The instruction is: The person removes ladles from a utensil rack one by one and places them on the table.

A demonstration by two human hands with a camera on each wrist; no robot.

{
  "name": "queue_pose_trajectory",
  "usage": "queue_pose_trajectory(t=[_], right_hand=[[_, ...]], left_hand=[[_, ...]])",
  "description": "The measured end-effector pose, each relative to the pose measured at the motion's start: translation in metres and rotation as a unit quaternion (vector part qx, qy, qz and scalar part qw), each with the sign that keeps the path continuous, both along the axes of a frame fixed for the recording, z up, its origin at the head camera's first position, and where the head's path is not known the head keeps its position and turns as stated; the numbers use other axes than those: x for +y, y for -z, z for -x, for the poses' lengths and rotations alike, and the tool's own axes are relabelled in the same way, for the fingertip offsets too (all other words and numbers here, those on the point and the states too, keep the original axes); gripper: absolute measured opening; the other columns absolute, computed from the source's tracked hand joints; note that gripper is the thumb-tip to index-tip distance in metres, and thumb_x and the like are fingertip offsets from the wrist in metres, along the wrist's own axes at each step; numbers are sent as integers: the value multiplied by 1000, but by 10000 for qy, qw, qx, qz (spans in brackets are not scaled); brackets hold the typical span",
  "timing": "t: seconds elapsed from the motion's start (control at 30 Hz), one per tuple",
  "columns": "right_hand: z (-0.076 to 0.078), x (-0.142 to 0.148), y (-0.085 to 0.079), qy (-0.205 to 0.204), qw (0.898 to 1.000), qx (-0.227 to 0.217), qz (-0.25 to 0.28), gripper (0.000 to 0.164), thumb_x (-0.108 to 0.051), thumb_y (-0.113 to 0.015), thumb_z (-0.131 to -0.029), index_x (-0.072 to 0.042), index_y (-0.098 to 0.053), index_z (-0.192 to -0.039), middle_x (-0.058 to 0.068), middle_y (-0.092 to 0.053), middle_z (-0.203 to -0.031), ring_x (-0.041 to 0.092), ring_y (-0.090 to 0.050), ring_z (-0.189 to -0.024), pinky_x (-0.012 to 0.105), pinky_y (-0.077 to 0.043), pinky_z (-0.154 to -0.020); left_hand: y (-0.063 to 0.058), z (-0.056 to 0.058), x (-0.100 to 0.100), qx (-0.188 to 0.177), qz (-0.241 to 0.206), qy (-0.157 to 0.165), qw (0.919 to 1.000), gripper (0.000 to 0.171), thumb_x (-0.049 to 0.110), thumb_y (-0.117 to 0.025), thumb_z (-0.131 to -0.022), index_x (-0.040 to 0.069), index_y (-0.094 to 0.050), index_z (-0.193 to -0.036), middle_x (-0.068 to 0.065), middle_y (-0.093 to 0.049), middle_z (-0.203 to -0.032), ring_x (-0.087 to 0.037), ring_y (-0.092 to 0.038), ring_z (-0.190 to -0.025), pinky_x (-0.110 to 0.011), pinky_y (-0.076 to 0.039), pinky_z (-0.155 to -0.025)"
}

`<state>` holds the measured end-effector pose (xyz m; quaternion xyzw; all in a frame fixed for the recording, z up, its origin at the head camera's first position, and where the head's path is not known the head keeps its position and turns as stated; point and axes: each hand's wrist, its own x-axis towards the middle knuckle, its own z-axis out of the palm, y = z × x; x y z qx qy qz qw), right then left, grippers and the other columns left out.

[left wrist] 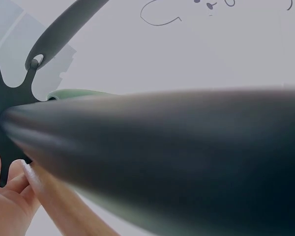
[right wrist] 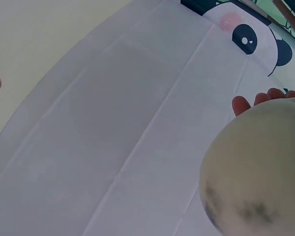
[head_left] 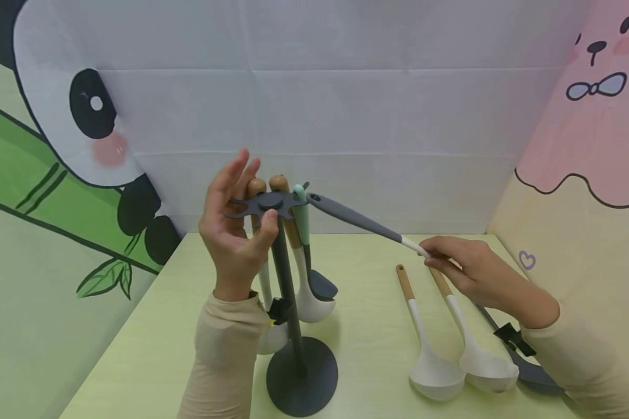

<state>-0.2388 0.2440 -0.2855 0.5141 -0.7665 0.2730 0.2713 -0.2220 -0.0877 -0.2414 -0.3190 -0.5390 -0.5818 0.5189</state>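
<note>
A dark utensil stand (head_left: 301, 378) with a star-shaped hook top stands left of the middle. My left hand (head_left: 236, 233) holds that top, thumb at its hub, fingers raised behind the hooks. My right hand (head_left: 461, 265) pinches the white neck of a ladle with a grey handle (head_left: 356, 218), held slanting toward the stand. In the left wrist view, the hole of the grey handle (left wrist: 64, 34) sits at a hook's tip. A round pale bowl (right wrist: 260, 167) fills the lower right of the right wrist view, fingers showing behind it.
On the stand hang a white ladle (head_left: 314, 305) with a wooden handle, a mint-handled utensil (head_left: 301, 218) and another wooden-handled one (head_left: 257, 187). Two white ladles, one left (head_left: 435, 372) and one right (head_left: 487, 369), lie at the table's right beside a dark utensil (head_left: 537, 375).
</note>
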Motion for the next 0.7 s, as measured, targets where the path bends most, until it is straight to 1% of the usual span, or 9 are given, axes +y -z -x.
queue_pose_trajectory(t=[0.13, 0.23, 0.47, 0.7], right_hand=[[1, 1, 0, -136, 9996, -235, -56, 26, -31, -48, -104, -10, -63, -103, -10, -59, -85, 1, -51, -70, 15, -40, -61], [2, 3, -1, -178, 9994, -271, -77, 23, -30, -51, -103, -11, -63, -103, -10, -60, -86, 1, -53, -71, 16, -41, -62], [6, 8, -5, -171, 9996, -109, -170, 34, -39, -44, -103, -10, -63, -102, -12, -60, -84, 1, -53, -70, 16, -41, -63], [8, 10, -7, -294, 9992, -176, -224, 34, -38, -45, -103, -10, -63, -103, -11, -62, -86, 1, -54, -70, 16, -42, -62]], left_hand=[[1, 0, 0, -12, 4, -13, 10000, 65, 11, -62, -71, -17, -51, -129, -16, -62, -132, -38, -61, -118, -48, -48, -100], [1, 1, 0, -22, 24, -34, 10000, 65, 11, -62, -72, -17, -50, -129, -16, -62, -132, -40, -61, -118, -48, -48, -100], [3, 1, 0, -63, 60, -57, 9999, 66, 12, -62, -72, -17, -50, -130, -16, -62, -132, -42, -60, -118, -49, -48, -99], [2, 1, 0, -51, 90, -112, 9999, 66, 13, -62, -72, -17, -50, -130, -17, -61, -132, -41, -60, -118, -47, -49, -99]])
